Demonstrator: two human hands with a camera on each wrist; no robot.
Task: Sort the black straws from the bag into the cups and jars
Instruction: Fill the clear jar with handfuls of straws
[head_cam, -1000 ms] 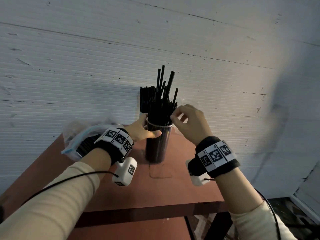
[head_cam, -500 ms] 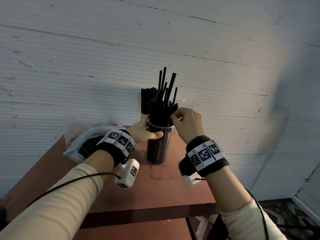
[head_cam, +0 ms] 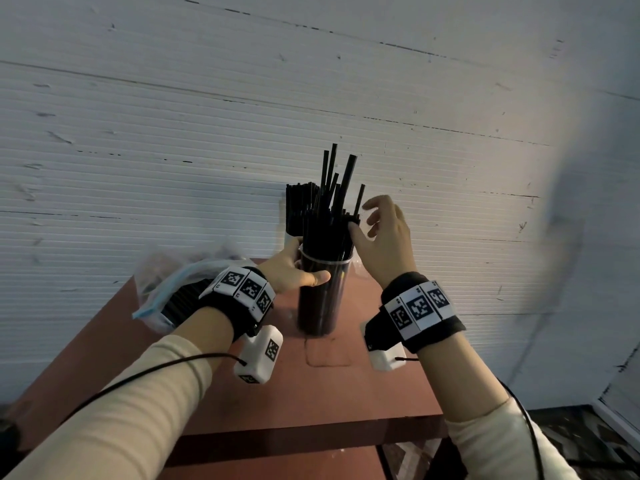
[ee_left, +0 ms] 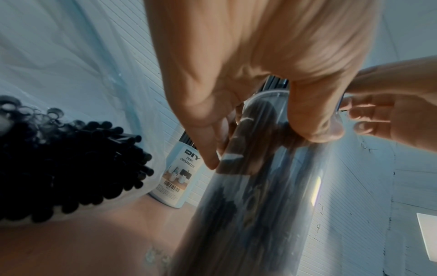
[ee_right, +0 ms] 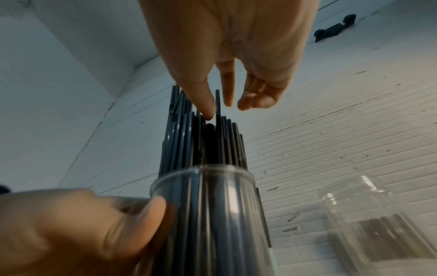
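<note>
A tall clear cup (head_cam: 320, 299) packed with black straws (head_cam: 329, 216) stands on the red-brown table (head_cam: 363, 386). My left hand (head_cam: 294, 268) grips the cup just under its rim, thumb across the front; the left wrist view shows this left hand (ee_left: 260, 74) wrapped round the cup (ee_left: 260, 196). My right hand (head_cam: 381, 233) hovers at the straw tops with its fingers spread and holds nothing. In the right wrist view its thumb (ee_right: 205, 104) touches the straw ends (ee_right: 201, 140) beside one taller straw (ee_right: 217, 104). A clear bag (head_cam: 166, 289) of black straws lies at the left.
A white "desk organizer" tube (ee_left: 179, 177) with straws in it stands behind the cup, against the white wall (head_cam: 173, 168). A clear jar (ee_right: 378, 224) with a few straws sits to the right. The table's front edge (head_cam: 311, 441) is near my forearms.
My right hand has let go its pinch at the straw tops and spread its fingers, lifting slightly. My left hand has kept its grip on the cup.
</note>
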